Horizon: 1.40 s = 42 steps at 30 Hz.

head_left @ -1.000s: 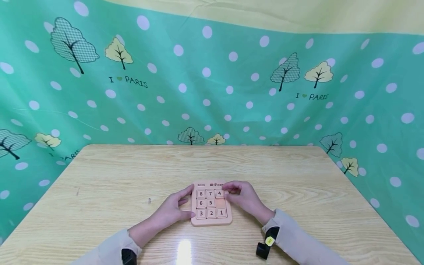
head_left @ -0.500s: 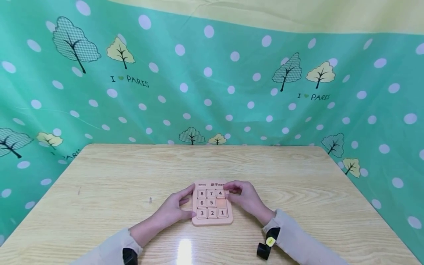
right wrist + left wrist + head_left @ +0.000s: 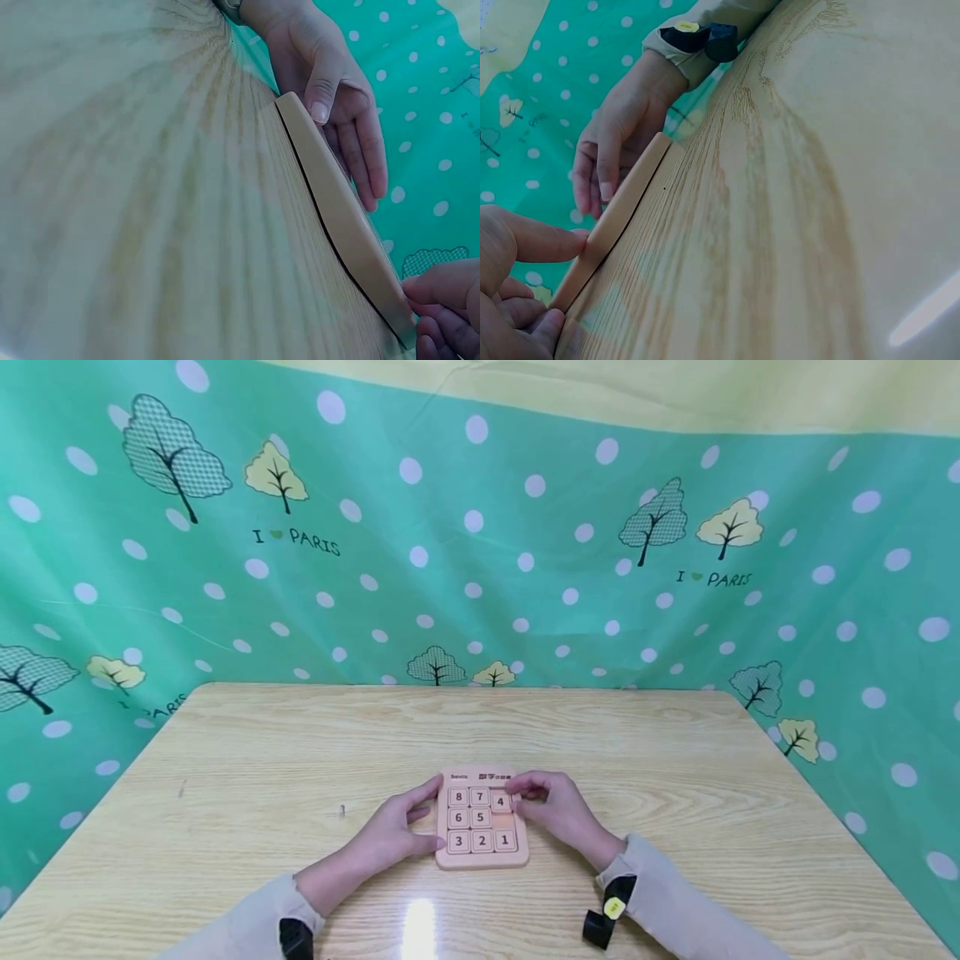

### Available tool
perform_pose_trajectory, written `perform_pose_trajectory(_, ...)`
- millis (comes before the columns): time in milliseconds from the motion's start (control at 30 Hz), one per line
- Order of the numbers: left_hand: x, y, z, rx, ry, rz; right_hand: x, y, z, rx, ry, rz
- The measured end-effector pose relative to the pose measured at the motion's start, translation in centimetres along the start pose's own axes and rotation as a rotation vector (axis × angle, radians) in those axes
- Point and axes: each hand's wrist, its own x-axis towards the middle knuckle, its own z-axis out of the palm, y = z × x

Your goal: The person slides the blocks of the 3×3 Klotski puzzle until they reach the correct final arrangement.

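Note:
A pink number slide puzzle [image 3: 480, 861] lies flat on the table in the head view. Its tiles carry numbers, and a gap shows under the 4 tile [image 3: 500, 802], which sits slightly lower than the 7 tile beside it. My left hand [image 3: 390, 832] holds the puzzle's left side, thumb at the lower edge and forefinger near the upper corner. At the upper right, my right hand [image 3: 562, 810] grips the frame's edge with curled fingers, its thumb and fingertips beside the 4 tile. Both wrist views show the puzzle's side edge [image 3: 626, 199] between the hands; the tiles are hidden there.
The wooden table [image 3: 262, 760] extends around the puzzle on all sides. Behind it hangs a green dotted cloth [image 3: 517, 527] with printed trees. A bright light reflection lies near the table's front. A black strap piece [image 3: 597, 929] hangs off the right wrist.
The 4 tile has slid slightly down towards the gap below it. Both hands keep their places at the puzzle, and the head view has shifted a little.

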Motion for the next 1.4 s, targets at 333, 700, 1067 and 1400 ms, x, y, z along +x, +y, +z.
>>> perform_pose_trajectory(333, 0.2, -0.1, 0.0, -0.003, -0.008, 0.009, -1.3, -2.8, -0.2, -0.028, -0.028, 0.015)
perform_pose_trajectory(700, 0.1, -0.3, 0.0, 0.005, -0.006, -0.003, -1.2, -0.6, 0.0, -0.033, -0.056, 0.021)
perform_pose_trajectory(1067, 0.2, -0.2, -0.1, 0.005, -0.002, 0.003, -0.3, -0.5, 0.4, 0.015, -0.022, -0.021)
perform_pose_trajectory(1400, 0.1, -0.2, -0.1, 0.000, -0.016, 0.003, 0.0, -3.7, 1.2, 0.060, -0.012, -0.024)
